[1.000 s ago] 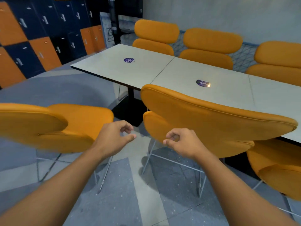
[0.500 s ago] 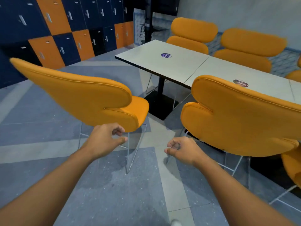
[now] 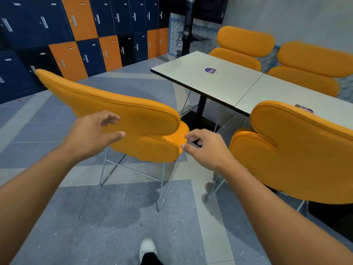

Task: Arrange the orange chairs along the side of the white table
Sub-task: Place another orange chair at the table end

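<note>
Stray orange chair (image 3: 137, 119) standing apart from worktop (image 3: 210, 81) corner. Left grip (image 3: 95, 131) hovering released at backrest (image 3: 114, 104); right grip (image 3: 204, 148), loosely curled, holding nothing beside seat (image 3: 158, 150). Judged: grasp pending; next calling for firm hold, pulling worktop-ward.

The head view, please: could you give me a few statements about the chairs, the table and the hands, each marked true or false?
1. The loose chair stands out on the floor, apart from the white table. True.
2. Both hands have a closed grip on that chair. False: the left hand reaches with spread fingers at its backrest, and the right hand is at its right edge with loosely curled fingers. Neither is closed round it.
3. The far chairs stand at the table's opposite side. True.
4. The table top is bare. False: a round purple sticker lies on it.
5. The lockers are dark blue and orange. True.
</note>
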{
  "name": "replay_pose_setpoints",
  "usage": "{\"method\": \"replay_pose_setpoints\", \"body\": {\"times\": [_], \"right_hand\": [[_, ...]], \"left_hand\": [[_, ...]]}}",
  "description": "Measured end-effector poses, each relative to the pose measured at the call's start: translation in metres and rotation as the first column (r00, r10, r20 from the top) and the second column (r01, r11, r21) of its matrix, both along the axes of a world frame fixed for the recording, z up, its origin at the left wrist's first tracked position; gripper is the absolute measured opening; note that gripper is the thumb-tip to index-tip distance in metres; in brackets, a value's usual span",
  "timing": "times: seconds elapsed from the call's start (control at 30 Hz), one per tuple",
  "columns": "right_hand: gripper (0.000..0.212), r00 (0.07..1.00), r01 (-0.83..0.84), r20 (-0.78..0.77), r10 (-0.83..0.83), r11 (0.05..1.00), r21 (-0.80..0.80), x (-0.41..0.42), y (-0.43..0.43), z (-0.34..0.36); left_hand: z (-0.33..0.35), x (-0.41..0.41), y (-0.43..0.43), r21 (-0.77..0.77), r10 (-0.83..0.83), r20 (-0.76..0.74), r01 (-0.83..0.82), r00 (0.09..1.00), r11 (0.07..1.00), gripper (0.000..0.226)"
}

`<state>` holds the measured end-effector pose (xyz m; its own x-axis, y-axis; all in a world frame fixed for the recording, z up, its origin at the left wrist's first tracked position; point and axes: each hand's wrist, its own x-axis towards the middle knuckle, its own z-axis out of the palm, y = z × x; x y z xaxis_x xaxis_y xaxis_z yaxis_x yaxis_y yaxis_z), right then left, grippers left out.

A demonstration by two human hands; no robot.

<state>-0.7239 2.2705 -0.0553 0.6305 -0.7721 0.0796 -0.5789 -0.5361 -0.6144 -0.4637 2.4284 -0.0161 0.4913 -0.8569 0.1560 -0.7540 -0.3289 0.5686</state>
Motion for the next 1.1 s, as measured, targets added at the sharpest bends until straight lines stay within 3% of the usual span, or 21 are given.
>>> {"method": "replay_pose_setpoints", "body": {"times": [0.17, 0.3, 0.47, 0.6, 0.8, 1.0, 1.1], "right_hand": [[0.043, 0.998, 0.044, 0.050, -0.039, 0.993, -0.108, 0.061, -0.034, 0.012], [0.056, 0.995, 0.069, 0.081, -0.061, 0.992, -0.104, 0.111, -0.061, 0.018], [0.071, 1.000, -0.003, 0.020, 0.004, 0.999, -0.042, 0.160, -0.082, 0.024], [0.080, 0.992, -0.092, -0.090, 0.094, 0.995, 0.023, 0.191, -0.086, 0.031], [0.078, 0.962, -0.124, -0.236, 0.137, 0.990, 0.066, 0.239, -0.081, 0.031], [0.076, 0.928, -0.007, -0.371, -0.016, 0.998, -0.060, 0.282, -0.054, 0.030], [0.083, 0.855, 0.017, -0.509, -0.098, 0.987, -0.162, 0.300, -0.034, 0.029]], "left_hand": [[0.012, 0.056, -0.037, 0.031, 0.030, 0.094, -0.033, 0.995, 0.999, 0.062], [0.019, 0.103, -0.070, 0.070, -0.001, 0.124, -0.008, 0.992, 0.998, 0.071], [0.014, 0.153, -0.099, 0.193, -0.051, 0.089, 0.033, 0.995, 0.981, 0.088], [-0.004, 0.189, -0.109, 0.312, -0.163, 0.170, 0.104, 0.972, 0.944, 0.100], [-0.029, 0.221, -0.120, 0.304, -0.258, 0.269, 0.172, 0.928, 0.937, 0.090], [-0.033, 0.244, -0.118, 0.221, -0.335, 0.357, 0.270, 0.872, 0.937, 0.084], [-0.034, 0.257, -0.117, 0.201, -0.395, 0.335, 0.345, 0.855, 0.917, 0.075]]}}
